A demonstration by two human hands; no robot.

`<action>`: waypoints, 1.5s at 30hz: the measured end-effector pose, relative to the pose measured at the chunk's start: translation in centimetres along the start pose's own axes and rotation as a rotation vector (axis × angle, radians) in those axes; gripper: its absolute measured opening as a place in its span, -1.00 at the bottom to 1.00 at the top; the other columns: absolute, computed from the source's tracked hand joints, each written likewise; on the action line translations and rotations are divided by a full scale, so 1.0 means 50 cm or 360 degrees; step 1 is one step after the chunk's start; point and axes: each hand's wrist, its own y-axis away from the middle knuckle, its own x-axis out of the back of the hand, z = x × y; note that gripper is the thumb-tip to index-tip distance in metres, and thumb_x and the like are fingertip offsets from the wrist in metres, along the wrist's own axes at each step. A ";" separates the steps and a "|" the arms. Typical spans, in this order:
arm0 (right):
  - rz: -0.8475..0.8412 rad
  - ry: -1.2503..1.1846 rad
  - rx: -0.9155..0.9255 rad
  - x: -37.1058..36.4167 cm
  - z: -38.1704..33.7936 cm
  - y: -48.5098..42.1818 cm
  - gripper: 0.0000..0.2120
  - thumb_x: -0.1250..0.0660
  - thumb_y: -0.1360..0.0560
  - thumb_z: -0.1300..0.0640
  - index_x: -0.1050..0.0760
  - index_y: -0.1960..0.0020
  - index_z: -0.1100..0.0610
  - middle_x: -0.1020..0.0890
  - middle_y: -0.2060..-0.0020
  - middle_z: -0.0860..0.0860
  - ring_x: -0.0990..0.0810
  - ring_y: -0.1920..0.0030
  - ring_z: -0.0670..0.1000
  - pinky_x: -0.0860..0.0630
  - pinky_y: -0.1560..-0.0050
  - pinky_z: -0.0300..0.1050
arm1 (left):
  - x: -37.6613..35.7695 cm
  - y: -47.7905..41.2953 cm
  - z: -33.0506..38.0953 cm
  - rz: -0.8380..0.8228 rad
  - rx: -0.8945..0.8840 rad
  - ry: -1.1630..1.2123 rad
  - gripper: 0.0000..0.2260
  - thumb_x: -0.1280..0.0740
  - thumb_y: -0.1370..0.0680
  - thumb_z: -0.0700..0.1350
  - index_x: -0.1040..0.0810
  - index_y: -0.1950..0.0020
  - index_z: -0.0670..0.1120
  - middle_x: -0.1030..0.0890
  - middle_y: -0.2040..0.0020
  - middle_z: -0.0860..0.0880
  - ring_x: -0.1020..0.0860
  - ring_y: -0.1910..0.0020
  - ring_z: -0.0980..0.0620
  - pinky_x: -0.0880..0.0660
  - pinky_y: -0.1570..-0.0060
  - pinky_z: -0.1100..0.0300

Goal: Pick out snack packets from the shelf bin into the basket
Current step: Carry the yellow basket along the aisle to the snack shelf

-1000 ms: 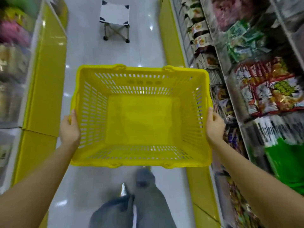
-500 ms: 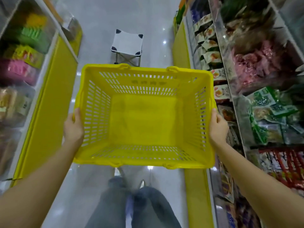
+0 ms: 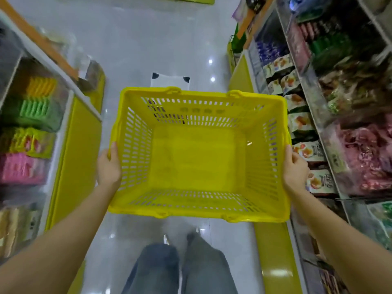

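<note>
Solid bright yellow basket (image 3: 135, 153) with rows of slot perforations in the walls; same yellow on shelf bases (image 3: 78, 158); glossy pale grey-white floor (image 3: 148, 39); white stool (image 3: 169, 81) with black corners; faded blue-grey jeans (image 3: 180, 270). On left shelf: orange packets (image 3: 41, 87), green packets (image 3: 35, 108), yellow-green packets (image 3: 25, 141) with red marks, pink packets (image 3: 19, 168). On right shelf: purple packets (image 3: 269, 49), dark green packets (image 3: 326, 47), pale packets (image 3: 309, 151) with orange pictures, pink-red packets (image 3: 364, 158).

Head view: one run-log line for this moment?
phase: pre-pick | basket: empty, held over aisle | left hand: grips left rim | right hand: grips right rim | snack packets: on right shelf, none picked
</note>
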 end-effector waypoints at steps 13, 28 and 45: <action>0.0054 -0.0034 -0.0230 -0.184 -0.184 -0.373 -0.47 -0.02 -0.60 -0.10 -0.40 0.24 0.32 -0.48 0.31 0.27 -0.45 0.23 0.20 -0.29 0.21 0.00 | -0.235 -0.450 0.229 -0.0151 -0.0053 -0.0136 -0.53 -0.04 -0.64 0.06 -0.49 -0.03 -0.34 -0.52 -0.06 -0.40 -0.47 -0.10 -0.32 -0.36 -0.02 -0.10; 0.0381 -0.0061 -0.0661 -0.378 -0.324 -0.559 -0.49 -0.01 -0.62 -0.05 -0.39 0.25 0.33 -0.44 0.34 0.29 -0.42 0.29 0.16 -0.25 0.32 0.02 | -0.452 -0.908 0.480 -0.0606 -0.0412 -0.0306 -0.56 -0.05 -0.63 0.04 -0.51 0.03 -0.31 -0.56 0.02 -0.36 -0.52 -0.04 -0.25 -0.36 0.03 -0.03; 0.0738 -0.0341 -0.1424 -0.487 -0.272 -0.620 -0.40 0.09 -0.58 -0.20 -0.52 -0.06 0.26 -0.57 -0.02 0.31 -0.51 -0.01 0.28 -0.38 0.03 0.08 | -0.855 -1.064 0.736 -0.1117 -0.0876 -0.0650 -0.56 -0.08 -0.61 0.13 -0.46 0.16 -0.22 -0.54 0.16 -0.28 -0.52 0.08 -0.23 -0.37 0.10 -0.05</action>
